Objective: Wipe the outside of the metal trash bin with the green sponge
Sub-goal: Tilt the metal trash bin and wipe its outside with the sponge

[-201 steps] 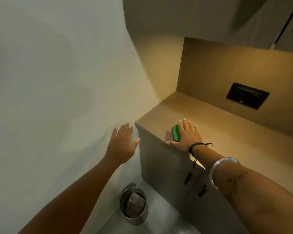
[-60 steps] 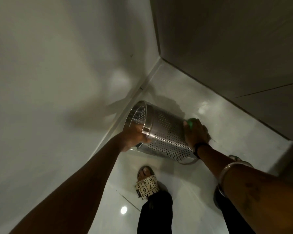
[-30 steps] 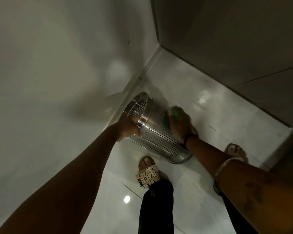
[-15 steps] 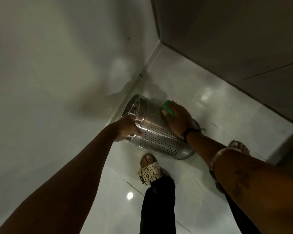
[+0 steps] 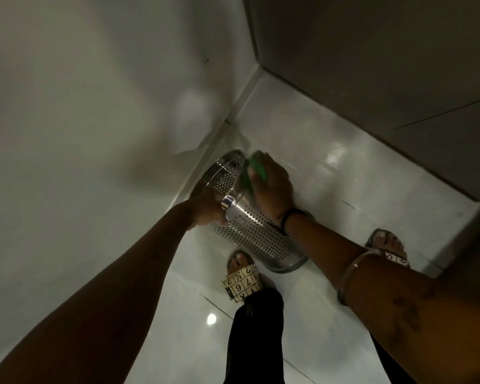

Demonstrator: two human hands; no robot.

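The perforated metal trash bin (image 5: 257, 239) is tipped over, its open mouth toward the wall at upper left and its base near my feet. My left hand (image 5: 205, 209) grips the bin's rim on the near side. My right hand (image 5: 273, 187) presses the green sponge (image 5: 254, 170) against the bin's outer wall just below the rim, on the far side. Most of the sponge is under my fingers.
A pale wall fills the left, meeting the glossy white tiled floor (image 5: 330, 167) at a skirting line. A grey cabinet front (image 5: 372, 65) stands at upper right. My two sandalled feet (image 5: 241, 275) are planted just below the bin.
My right hand has slid the sponge along the bin's side from near the base up to the rim. The left hand keeps its hold on the rim.
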